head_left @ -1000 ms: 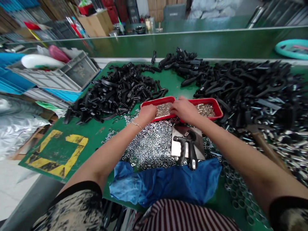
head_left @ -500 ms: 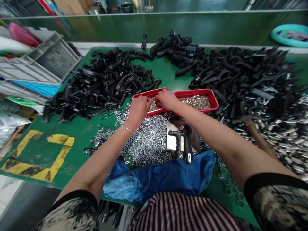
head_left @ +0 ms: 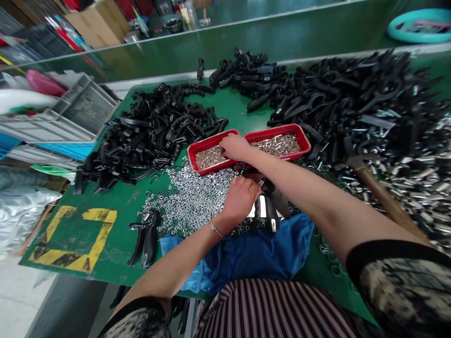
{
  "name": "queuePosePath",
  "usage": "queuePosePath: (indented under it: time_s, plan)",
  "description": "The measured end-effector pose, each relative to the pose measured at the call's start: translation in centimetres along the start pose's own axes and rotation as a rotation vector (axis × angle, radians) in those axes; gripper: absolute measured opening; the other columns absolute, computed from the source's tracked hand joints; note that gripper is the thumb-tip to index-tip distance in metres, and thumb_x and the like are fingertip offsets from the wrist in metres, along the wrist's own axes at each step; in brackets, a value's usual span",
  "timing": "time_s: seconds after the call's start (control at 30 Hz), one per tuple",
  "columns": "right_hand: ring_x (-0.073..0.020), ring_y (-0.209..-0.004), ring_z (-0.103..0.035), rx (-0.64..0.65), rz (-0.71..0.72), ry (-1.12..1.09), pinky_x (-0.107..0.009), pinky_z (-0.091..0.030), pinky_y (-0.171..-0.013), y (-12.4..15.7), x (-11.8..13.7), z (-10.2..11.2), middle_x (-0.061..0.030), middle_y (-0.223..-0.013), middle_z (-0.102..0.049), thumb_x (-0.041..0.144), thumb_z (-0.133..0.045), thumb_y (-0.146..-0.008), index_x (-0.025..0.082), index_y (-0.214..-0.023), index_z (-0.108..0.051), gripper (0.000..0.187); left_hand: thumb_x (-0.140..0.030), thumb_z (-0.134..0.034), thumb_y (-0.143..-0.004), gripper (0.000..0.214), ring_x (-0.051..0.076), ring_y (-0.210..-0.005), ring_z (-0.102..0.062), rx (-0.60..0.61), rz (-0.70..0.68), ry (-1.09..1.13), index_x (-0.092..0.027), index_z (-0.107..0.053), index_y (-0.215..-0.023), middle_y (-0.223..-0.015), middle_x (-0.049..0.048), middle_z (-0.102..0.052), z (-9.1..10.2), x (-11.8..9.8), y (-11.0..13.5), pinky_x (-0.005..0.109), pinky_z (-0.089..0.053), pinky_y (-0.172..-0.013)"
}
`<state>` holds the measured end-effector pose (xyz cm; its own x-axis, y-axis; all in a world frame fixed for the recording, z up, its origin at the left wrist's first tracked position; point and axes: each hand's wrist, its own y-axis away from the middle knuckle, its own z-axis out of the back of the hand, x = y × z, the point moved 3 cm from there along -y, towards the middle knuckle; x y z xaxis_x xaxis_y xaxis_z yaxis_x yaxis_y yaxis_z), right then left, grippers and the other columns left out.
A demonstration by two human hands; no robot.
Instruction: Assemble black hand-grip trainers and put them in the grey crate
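Observation:
My right hand (head_left: 234,146) reaches into the left of two red trays (head_left: 192,157), its fingertips down among small silver parts; what they pinch is hidden. My left hand (head_left: 241,197) lies curled over a heap of silver washers (head_left: 186,197), its fingertips touching the top of a black grip tool (head_left: 268,213) that sits on a metal plate. Whether that hand holds a small part I cannot tell. The second red tray (head_left: 306,141) holds silver pins.
Big heaps of black plastic handles (head_left: 151,126) (head_left: 338,94) cover the back of the green table. Another black grip tool (head_left: 144,237) lies front left. A blue cloth (head_left: 260,256) hangs over the front edge. A wooden hammer handle (head_left: 384,197) and metal pieces (head_left: 423,188) lie right; grey crates (head_left: 81,108) stand left.
My left hand left the red tray and came back toward me onto the black grip tool. My right hand stayed in the tray. A second grip tool has come into view front left.

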<state>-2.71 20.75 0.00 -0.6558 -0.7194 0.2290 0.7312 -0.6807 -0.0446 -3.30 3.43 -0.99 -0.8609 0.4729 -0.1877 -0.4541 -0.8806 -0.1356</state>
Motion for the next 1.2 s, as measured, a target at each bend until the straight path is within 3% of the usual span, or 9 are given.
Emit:
queuePosePath:
  time_s: [0.23,0.4,0.53,0.7,0.8,0.9,0.97,1.03,1.2]
  plan:
    - [-0.0241,-0.099,-0.058,-0.108,-0.021,-0.170,-0.035,-0.042,-0.085,0.2,-0.4,0.0,-0.0102,-0.101,-0.071,0.019,-0.058,-0.088,0.015,-0.098,-0.071,0.017,-0.023,-0.038,-0.104,0.031,0.026,-0.100,-0.056,-0.047,-0.224,-0.101,-0.012,-0.067,-0.111,-0.109,0.0129,-0.068,-0.9,-0.3,0.8,0.042,-0.040,-0.089]
    - [-0.0169,-0.085,-0.058,-0.251,-0.078,-0.706,-0.034,-0.049,-0.083,2.1,-0.6,2.1,-0.0042,-0.088,-0.065,0.016,-0.056,-0.088,0.017,-0.089,-0.057,0.002,-0.023,-0.042,-0.103,0.030,0.025,-0.111,-0.057,-0.051,-0.219,0.027,-0.016,-0.061,-0.126,-0.124,0.0114,-0.066,-1.4,0.7,1.9,0.042,-0.044,-0.093]
    - [-0.0145,-0.077,-0.061,-0.331,-0.180,-1.331,-0.034,-0.058,-0.072,9.3,-0.5,3.4,-0.0002,-0.087,-0.061,0.034,-0.062,-0.091,0.022,-0.093,-0.052,0.015,-0.032,-0.048,-0.102,0.024,0.022,-0.106,-0.061,-0.008,-0.021,0.249,-0.017,-0.065,-0.108,-0.110,0.0087,-0.069,-0.7,1.1,1.9,0.039,-0.046,-0.095]
    - [-0.0120,-0.073,-0.062,-0.407,-0.523,-1.515,-0.030,-0.060,-0.066,20.5,-2.1,2.6,0.0020,-0.084,-0.059,0.038,-0.080,-0.078,0.022,-0.090,-0.058,0.030,-0.033,-0.046,-0.103,0.025,0.020,-0.112,-0.059,-0.150,0.070,0.318,-0.021,-0.063,-0.117,-0.117,0.0069,-0.068,3.7,5.0,-0.4,0.037,-0.044,-0.101]
    - [-0.0132,-0.067,-0.063,-0.312,-0.613,-1.433,-0.032,-0.060,-0.064,23.7,-2.0,1.4,0.0014,-0.077,-0.061,0.043,-0.080,-0.077,0.021,-0.087,-0.060,0.031,-0.024,-0.047,-0.099,0.026,0.023,-0.108,-0.061,-0.151,0.321,0.116,-0.017,-0.069,-0.111,-0.114,0.0119,-0.069,5.8,10.3,-3.0,0.038,-0.046,-0.098]
    - [-0.0179,-0.066,-0.065,-0.217,-0.493,-1.023,-0.037,-0.059,-0.066,24.1,-0.7,0.9,-0.0022,-0.077,-0.064,0.045,-0.070,-0.086,0.021,-0.087,-0.063,0.024,-0.018,-0.056,-0.090,0.024,0.029,-0.103,-0.065,0.139,0.509,-0.062,-0.009,-0.073,-0.104,-0.107,0.0183,-0.071,5.7,14.3,-4.9,0.039,-0.049,-0.091]
    - [-0.0223,-0.078,-0.067,-0.219,-0.319,-0.666,-0.040,-0.057,-0.075,23.6,0.4,1.0,-0.0066,-0.086,-0.067,0.040,-0.062,-0.092,0.022,-0.088,-0.066,0.019,-0.018,-0.056,-0.089,0.025,0.033,-0.102,-0.066,0.236,0.528,-0.104,-0.005,-0.073,-0.102,-0.106,0.0217,-0.072,5.2,15.3,-5.3,0.040,-0.051,-0.088]
    - [-0.0247,-0.089,-0.066,-0.230,-0.164,-0.426,-0.041,-0.055,-0.083,22.9,1.3,0.8,-0.0095,-0.093,-0.067,0.035,-0.056,-0.096,0.022,-0.091,-0.068,0.018,-0.019,-0.053,-0.091,0.028,0.034,-0.103,-0.067,0.191,0.515,-0.119,-0.003,-0.073,-0.103,-0.108,0.0235,-0.071,4.7,15.4,-5.2,0.041,-0.051,-0.088]
    - [-0.0252,-0.094,-0.064,-0.188,-0.060,-0.250,-0.040,-0.054,-0.083,22.0,1.5,-0.3,-0.0120,-0.100,-0.066,0.031,-0.046,-0.101,0.021,-0.101,-0.069,0.025,-0.020,-0.044,-0.096,0.031,0.027,-0.102,-0.066,0.035,0.523,-0.085,-0.009,-0.071,-0.106,-0.109,0.0182,-0.072,3.9,15.2,-4.1,0.035,-0.049,-0.091]
